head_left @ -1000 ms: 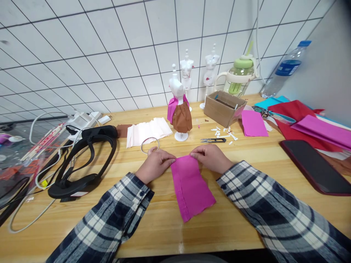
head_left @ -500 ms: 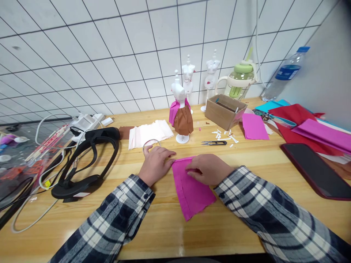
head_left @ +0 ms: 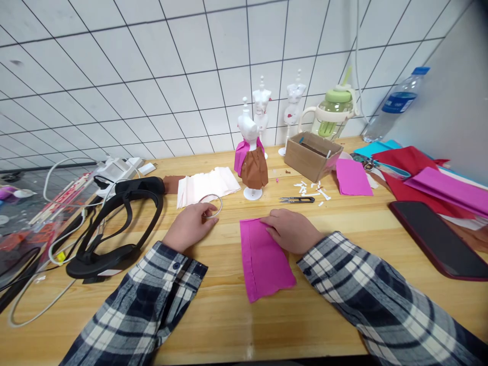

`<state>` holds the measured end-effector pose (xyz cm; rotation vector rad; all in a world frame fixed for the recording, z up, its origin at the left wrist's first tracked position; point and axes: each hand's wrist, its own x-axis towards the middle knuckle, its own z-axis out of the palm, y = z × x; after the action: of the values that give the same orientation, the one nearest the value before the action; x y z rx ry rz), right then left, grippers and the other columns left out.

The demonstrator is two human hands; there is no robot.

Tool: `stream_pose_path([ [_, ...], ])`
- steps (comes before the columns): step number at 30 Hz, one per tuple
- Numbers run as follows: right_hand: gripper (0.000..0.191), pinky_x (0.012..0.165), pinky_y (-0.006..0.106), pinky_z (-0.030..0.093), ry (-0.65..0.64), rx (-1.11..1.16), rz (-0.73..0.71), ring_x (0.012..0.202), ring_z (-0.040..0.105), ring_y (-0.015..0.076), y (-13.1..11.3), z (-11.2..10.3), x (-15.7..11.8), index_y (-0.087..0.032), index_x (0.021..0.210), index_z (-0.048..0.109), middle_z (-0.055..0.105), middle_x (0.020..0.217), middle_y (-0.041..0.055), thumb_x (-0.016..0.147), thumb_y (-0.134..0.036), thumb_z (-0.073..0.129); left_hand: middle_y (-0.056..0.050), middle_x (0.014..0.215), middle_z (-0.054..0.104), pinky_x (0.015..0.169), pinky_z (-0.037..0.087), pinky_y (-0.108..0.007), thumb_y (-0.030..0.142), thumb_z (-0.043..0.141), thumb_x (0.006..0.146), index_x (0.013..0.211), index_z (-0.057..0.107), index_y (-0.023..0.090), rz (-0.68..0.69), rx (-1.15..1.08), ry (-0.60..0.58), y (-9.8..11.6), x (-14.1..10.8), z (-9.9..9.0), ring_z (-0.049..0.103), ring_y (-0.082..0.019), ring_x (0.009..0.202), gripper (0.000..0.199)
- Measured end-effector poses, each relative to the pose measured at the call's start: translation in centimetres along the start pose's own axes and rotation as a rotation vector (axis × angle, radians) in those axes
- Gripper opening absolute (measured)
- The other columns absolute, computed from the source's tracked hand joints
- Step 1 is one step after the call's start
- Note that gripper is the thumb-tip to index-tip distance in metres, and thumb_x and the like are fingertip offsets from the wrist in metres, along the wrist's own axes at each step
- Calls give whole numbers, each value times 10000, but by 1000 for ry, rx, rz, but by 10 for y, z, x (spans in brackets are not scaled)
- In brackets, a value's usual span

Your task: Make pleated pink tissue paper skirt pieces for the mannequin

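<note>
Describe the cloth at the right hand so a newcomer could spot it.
On the wooden table, find the black thread snips. Nearer the camera lies a magenta cloth, a line running down its left side. Unlike the magenta pieces farther right, it has the right hand on it.

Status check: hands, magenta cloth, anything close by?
Left hand at thin ring, grip unclear. Right hand on far edge of magenta cloth, left side folded. Snips just beyond right hand.
</note>
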<state>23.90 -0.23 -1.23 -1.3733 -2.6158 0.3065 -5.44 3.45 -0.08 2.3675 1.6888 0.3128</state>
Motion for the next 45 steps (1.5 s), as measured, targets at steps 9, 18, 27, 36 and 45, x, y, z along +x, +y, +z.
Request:
stream_pose_path([
  [9,277,844,335,470,42,17,-18,1031,577,225,2,3,-1,-205,1166,634,623,1086,102,921,-246,510,-65,862,697,735,446,-352,369,469,903,880,590,206,-67,39,81,5,3,5,631,-252,823,204],
  [18,305,848,326,485,406,325,-19,948,628,202,-14,-6,-6,-192,1194,589,692,1043,64,903,-276,552,-40,881,719,802,487,-313,360,464,952,982,509,214,217,-434,125,58,-26,11,673,-187,853,155],
  [27,555,1062,394,410,422,481,-237,1216,541,207,-24,-8,-10,-236,1384,444,601,1325,55,846,-98,458,-60,987,697,806,503,-293,274,465,946,1083,566,208,455,-509,-58,88,-35,18,655,-182,914,182],
  [36,457,872,350,513,412,687,-108,1060,636,225,-30,-7,-10,-235,1236,469,647,1202,88,819,-280,649,-62,966,702,790,498,-307,210,442,926,1074,589,211,444,-370,-9,85,-33,22,653,-196,897,209],
  [45,305,840,334,497,448,551,-101,969,631,212,-26,-3,-8,-217,1118,532,672,1055,70,847,-302,644,-73,1009,695,830,468,-321,190,391,964,1114,595,197,526,-306,20,84,-28,23,621,-199,946,254],
])
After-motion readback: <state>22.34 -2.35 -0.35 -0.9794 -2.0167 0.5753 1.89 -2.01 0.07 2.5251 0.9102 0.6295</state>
